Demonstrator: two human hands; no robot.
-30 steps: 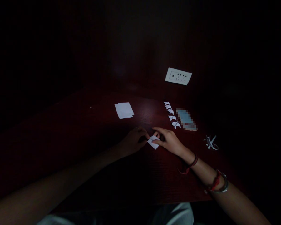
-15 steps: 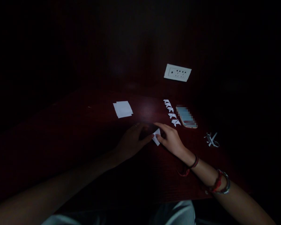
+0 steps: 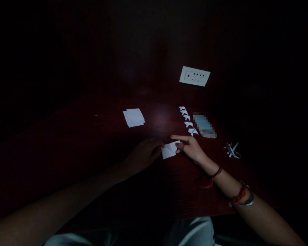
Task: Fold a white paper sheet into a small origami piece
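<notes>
A small white sheet of folded paper is held low over the dark red table, with crease lines across its face. My right hand pinches its right edge between thumb and fingers, the index finger stretched out above. At the paper's upper left corner, my left hand grips with its fingertips; this hand lies in deep shadow. Beyond the right hand, several small folded paper figures stand in a row. To the far left of them lies a stack of square white paper sheets.
A phone with a blurred screen lies right of the row. Farther right is a small tangle of pale strips. A white wall socket is at the back. The table's front edge runs above my knees.
The paper was narrower and pinched between both hands; now it lies wider and flatter. My hands have moved slightly apart. The view has shifted a little.
</notes>
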